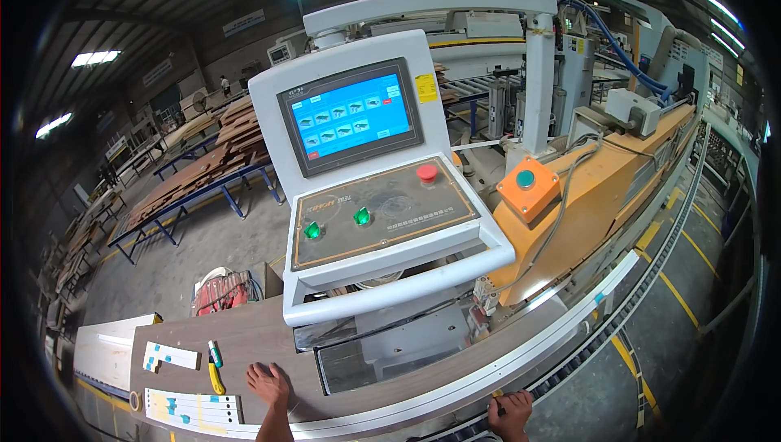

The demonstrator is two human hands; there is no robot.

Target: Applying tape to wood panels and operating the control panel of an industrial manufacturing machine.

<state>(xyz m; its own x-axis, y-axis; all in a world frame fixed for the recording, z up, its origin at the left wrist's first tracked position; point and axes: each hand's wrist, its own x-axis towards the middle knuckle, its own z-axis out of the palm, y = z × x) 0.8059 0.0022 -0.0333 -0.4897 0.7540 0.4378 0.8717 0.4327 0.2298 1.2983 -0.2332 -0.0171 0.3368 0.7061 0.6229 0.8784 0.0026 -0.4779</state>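
My left hand (267, 382) lies open on a brown wood-grain board (244, 336), palm down with the fingers spread. Just left of it on the board are a yellow-handled knife (215, 380) and a green and white marker-like stick (215, 352). White strips (191, 409) with dark holes and bits of blue tape lie beside them, and a smaller white piece (172, 356) sits farther back. My right hand (511, 413) is closed at the outer edge of a long white strip (488, 378). Something small and yellowish shows by its fingers; what they hold is hidden.
A control console (374, 218) with a lit touchscreen (350, 116), green knobs and a red button stands ahead. Right of it are an orange button box (527, 190) and a long orange machine (594, 190). A roller track (651, 287) runs along the right. Stacked boards (187, 177) lie at left.
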